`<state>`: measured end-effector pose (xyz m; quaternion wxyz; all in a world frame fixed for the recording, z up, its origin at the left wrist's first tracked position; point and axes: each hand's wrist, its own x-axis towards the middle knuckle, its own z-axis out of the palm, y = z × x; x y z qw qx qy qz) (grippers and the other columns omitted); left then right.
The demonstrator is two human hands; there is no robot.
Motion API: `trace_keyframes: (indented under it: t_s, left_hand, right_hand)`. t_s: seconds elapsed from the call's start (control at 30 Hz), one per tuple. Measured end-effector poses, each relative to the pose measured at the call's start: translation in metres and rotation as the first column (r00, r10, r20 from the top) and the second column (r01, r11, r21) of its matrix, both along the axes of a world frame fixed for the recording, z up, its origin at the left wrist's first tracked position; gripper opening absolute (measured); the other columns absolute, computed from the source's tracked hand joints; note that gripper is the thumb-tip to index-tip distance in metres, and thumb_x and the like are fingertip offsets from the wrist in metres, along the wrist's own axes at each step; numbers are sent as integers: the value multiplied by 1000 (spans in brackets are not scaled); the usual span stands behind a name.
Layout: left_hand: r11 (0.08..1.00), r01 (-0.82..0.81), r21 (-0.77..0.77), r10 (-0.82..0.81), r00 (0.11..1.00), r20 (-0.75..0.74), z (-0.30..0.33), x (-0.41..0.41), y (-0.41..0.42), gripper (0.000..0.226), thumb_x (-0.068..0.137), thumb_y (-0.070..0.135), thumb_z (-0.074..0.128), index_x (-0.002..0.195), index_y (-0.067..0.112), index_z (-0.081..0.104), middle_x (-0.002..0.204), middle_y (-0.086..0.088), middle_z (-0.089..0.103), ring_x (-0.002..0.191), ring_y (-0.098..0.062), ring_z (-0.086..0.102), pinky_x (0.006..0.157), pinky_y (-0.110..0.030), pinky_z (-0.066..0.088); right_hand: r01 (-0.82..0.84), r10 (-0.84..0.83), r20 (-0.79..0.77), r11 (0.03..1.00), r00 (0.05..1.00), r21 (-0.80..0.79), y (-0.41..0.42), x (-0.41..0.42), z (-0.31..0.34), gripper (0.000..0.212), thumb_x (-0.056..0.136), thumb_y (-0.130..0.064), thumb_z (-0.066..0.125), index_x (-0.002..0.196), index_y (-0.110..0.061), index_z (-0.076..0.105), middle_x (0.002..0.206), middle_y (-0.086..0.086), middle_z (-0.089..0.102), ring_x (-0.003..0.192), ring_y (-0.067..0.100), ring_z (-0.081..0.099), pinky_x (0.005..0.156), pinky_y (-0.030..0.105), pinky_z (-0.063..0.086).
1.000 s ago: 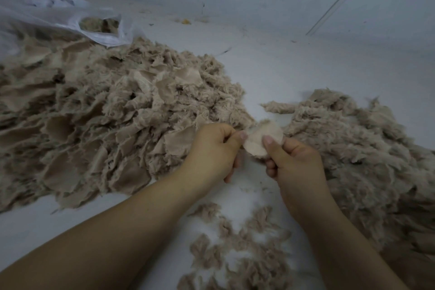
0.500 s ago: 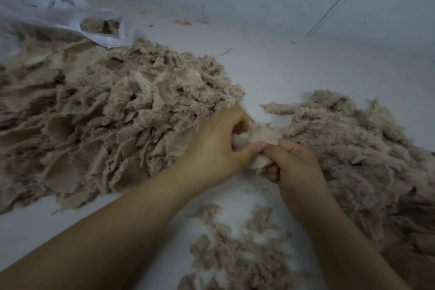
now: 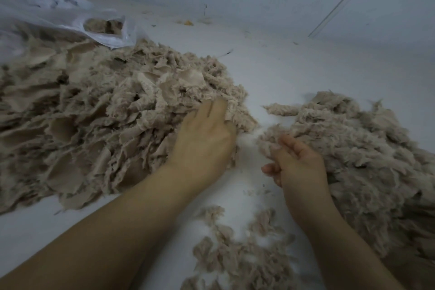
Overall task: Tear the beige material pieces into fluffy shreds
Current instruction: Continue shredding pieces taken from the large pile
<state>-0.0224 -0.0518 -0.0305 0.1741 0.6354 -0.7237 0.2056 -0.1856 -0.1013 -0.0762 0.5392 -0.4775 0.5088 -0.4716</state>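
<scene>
Beige pieces [image 3: 94, 125], flat and not yet torn, heaped on the left of the white floor [image 3: 282, 73]. Fluffy shreds [image 3: 367, 160] heaped on the right, with only a thin bare strip between.

Looked like the fetching step. Dug the left hand [image 3: 204, 141] into the near edge of the flat pieces, fingertips hidden in them; could not tell if closed on a piece or not. Rested the right hand [image 3: 299, 167] at the edge of the shreds, fingers loosely bent and apart, touching fluff but gripping nothing that showed.

Needed next, most likely: one piece pinched free, then both hands on it to pull it apart.

Small scraps [image 3: 235, 254] lying close, between the arms. Clear plastic bag [image 3: 106, 33] behind the big heap, more beige stuff inside. Pieces all tangled together, so might lift several at once.
</scene>
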Motion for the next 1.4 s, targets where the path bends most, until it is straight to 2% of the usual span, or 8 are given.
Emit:
trace_keyframes:
  t_s: [0.13,0.33,0.5,0.73,0.93,1.13,1.27,1.4]
  left_hand:
    - [973,204,112,-184,969,-166,-19,-22,-4,27,75,2,63,101,7,65,101,-12,60,78,-34,62,62,-40,45]
    - [958,141,250,-72,960,-269,-33,-31,-18,62,79,10,56,139,15,42,140,-6,48,104,-30,62,60,-31,39]
    - [948,149,280,-88,972,-220,-33,-25,-19,21,90,14,47,108,19,58,112,2,55,93,-27,62,60,-35,47]
    - [974,82,211,-20,959,-284,-30,-27,-14,17,90,17,52,100,21,64,99,1,61,89,-24,62,59,-31,41]
    - [964,69,258,-8,973,-232,-30,-30,-16,31,91,25,54,121,23,56,117,1,54,90,-24,63,56,-30,36]
    - [954,116,276,-38,962,-272,-25,-30,-13,19,90,17,54,101,22,68,104,1,60,92,-23,62,67,-37,50]
    - [886,404,226,-172,741,-649,-19,-28,-2,20,82,5,59,86,20,72,81,4,67,73,-11,61,64,-32,51]
    - [884,445,145,-69,430,-900,-18,-24,-1,12,82,10,61,84,10,72,69,-2,68,57,-11,60,55,-30,52]
  right_hand:
    - [19,-20,-22,1000,1000,-12,-2,-1,-6,27,97,-7,56,122,-7,66,72,-3,70,38,8,50,40,19,40]
    - [58,-58,-10,998,998,-2,-2,-2,-6,28,95,-6,55,122,-2,64,54,-1,65,37,8,47,39,22,38]
    - [35,-35,-25,999,999,-7,0,0,-2,32,96,-6,58,128,-6,60,72,2,76,38,7,50,37,17,37]
    - [53,-53,-6,998,999,31,2,3,3,28,96,-11,65,122,-15,58,101,9,72,43,11,62,39,18,42]
    - [-12,12,-77,1000,997,9,5,4,5,17,95,0,58,97,-16,64,67,2,72,39,8,55,38,19,41]
    - [-62,57,-136,998,989,-31,4,3,2,24,95,-3,62,113,-17,68,65,-1,72,46,8,61,47,18,48]
    - [-16,16,-123,1000,992,4,-1,0,-1,40,95,-1,55,134,-11,59,74,8,71,41,8,57,43,20,46]
    - [-46,48,-139,999,989,12,-2,-3,-2,22,91,2,60,110,-2,69,79,14,73,57,16,67,54,30,55]
